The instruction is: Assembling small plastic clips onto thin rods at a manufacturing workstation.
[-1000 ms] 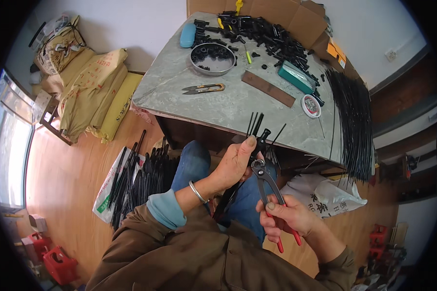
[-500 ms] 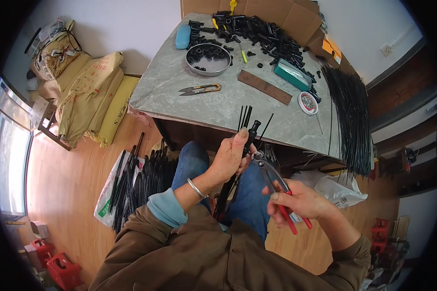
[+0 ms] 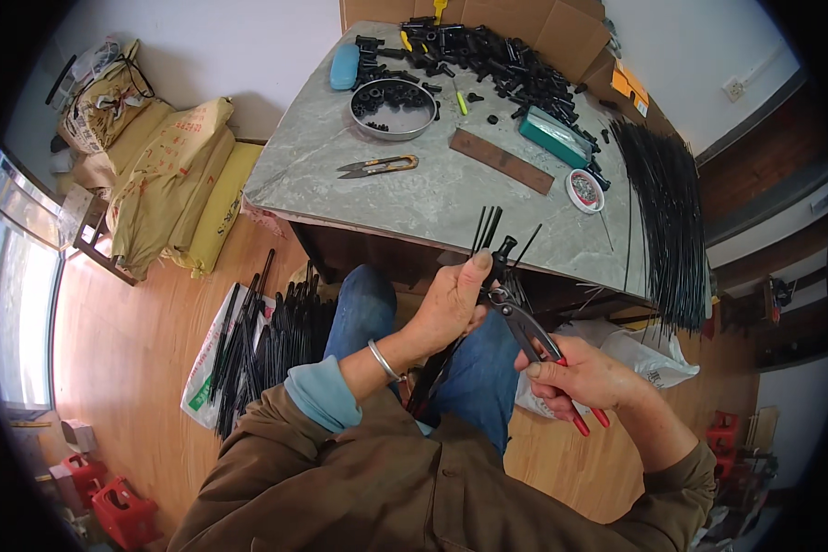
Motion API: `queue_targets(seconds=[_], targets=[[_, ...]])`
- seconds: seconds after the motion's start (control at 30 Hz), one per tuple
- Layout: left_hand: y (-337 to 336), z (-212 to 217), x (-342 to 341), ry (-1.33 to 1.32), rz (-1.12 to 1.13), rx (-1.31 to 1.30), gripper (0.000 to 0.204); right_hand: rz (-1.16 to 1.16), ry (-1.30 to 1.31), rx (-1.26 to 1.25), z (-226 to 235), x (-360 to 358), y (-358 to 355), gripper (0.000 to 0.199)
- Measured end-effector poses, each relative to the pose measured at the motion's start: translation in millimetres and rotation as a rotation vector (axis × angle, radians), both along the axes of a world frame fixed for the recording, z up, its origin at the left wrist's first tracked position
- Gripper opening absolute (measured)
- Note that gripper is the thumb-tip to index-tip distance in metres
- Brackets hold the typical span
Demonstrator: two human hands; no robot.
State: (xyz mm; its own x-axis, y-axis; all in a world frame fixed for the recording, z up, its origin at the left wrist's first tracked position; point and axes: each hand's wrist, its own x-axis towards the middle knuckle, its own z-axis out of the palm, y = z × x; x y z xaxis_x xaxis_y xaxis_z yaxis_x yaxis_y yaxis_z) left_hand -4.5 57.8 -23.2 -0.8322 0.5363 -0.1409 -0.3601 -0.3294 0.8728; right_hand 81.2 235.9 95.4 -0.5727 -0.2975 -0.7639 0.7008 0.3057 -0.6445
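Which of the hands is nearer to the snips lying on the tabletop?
Left. The left hand, gripping black rods, is below and right of the snips in the picture; the right hand, holding red-handled pincers, is lower and farther right.

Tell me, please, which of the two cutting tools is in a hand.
The red-handled pincers, gripped in the right hand; the thread snips lie on the table.

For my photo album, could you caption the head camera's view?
Left hand holds black rods and a black fitting; right hand holds red-handled pincers close by, before a grey table.
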Motion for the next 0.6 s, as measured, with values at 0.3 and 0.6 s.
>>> queue_targets(seconds=[0.3, 0.6], targets=[[5, 8, 0, -0.046, -0.019, 0.029, 0.063, -0.041, -0.029, 0.023, 4, 5, 4, 0.02], [9, 10, 10, 0.091, 0.015, -0.031, 0.062, 0.017, -0.04, 0.084, 14, 5, -4, 0.019]])
